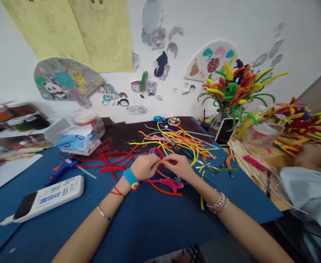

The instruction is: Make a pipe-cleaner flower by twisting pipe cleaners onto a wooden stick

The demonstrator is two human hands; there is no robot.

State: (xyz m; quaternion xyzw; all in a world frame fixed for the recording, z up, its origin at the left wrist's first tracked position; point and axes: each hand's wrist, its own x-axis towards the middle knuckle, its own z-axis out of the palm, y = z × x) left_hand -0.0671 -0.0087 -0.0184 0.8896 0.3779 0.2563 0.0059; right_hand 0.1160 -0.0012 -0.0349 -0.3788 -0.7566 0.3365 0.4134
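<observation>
My left hand (146, 167) and my right hand (178, 166) meet above the blue table, both closed in a pinch. Between their fingertips is a thin pipe cleaner, mostly hidden; a red curved piece (158, 151) and a purple bit (152, 151) show just behind the fingers. Right below the hands lies a pink pipe cleaner piece (171, 183), with a red-orange strand (166, 192) curving beneath it. Red pipe cleaners (113, 164) sprawl left of my left hand. Beyond the right hand is a tangle of yellow, orange and purple pipe cleaners (189, 138), with dark-handled scissors (186, 151) among them.
At left are a blue glue gun (60, 172), a white power strip (51, 197) and a tissue pack (78, 140). A phone (226, 130) leans by a vase of pipe cleaner flowers (233, 86). Wooden sticks (249, 164) and another person's hand (310, 153) are at right.
</observation>
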